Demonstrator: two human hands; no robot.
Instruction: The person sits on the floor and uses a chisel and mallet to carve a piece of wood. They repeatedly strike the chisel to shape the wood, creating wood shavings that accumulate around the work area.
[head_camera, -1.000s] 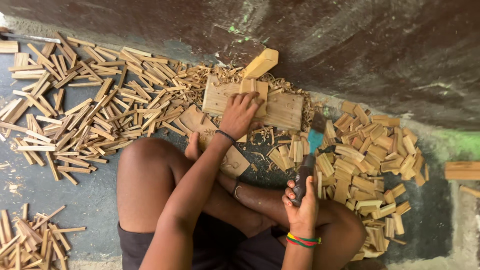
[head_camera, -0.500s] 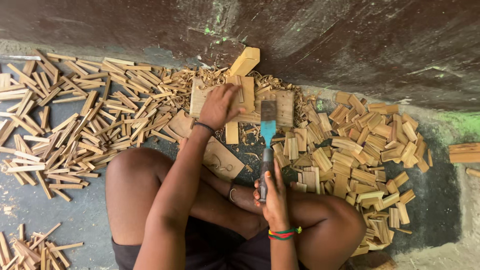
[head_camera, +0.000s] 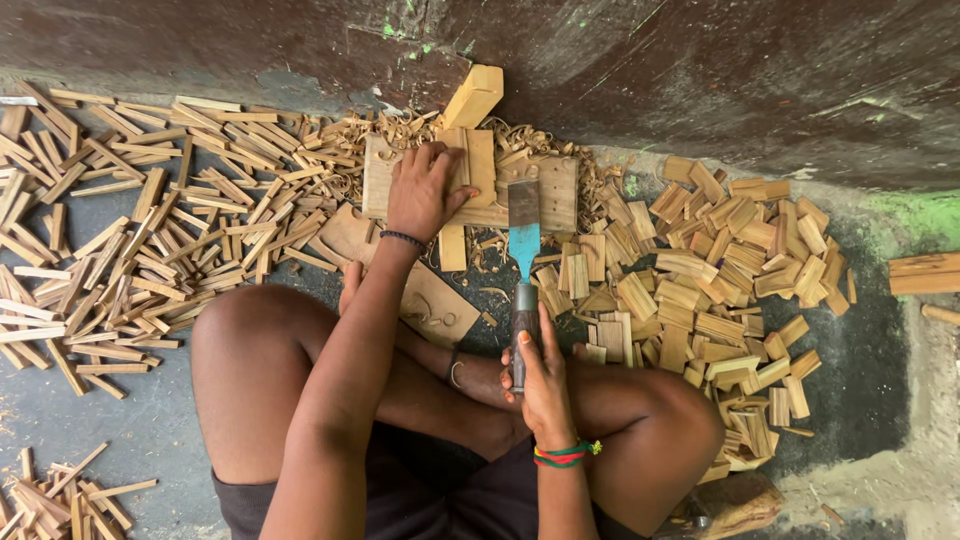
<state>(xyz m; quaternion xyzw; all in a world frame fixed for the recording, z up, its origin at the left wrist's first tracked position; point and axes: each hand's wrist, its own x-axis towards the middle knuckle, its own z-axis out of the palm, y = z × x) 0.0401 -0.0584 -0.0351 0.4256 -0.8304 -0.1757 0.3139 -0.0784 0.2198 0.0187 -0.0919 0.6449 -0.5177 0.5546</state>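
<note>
I sit cross-legged on the floor. My left hand (head_camera: 422, 190) presses a small upright wooden piece (head_camera: 470, 168) down onto a flat wooden work board (head_camera: 540, 185) in front of my knees. My right hand (head_camera: 540, 375) grips the handle of a wide chisel (head_camera: 524, 235) with a blue-painted blade, its edge resting on the board just right of the piece. Curled shavings (head_camera: 400, 128) lie around the board. A thicker wooden block (head_camera: 473, 95) leans against the wall behind the board.
A large heap of thin wooden sticks (head_camera: 150, 230) spreads over the floor at the left. Short cut wooden blocks (head_camera: 720, 290) are piled at the right. A dark wall (head_camera: 650, 70) runs along the far side. More sticks (head_camera: 60, 495) lie bottom left.
My right hand brought the chisel from beside my knee up and left until its blade reached the board. My left hand stayed on the wooden piece.
</note>
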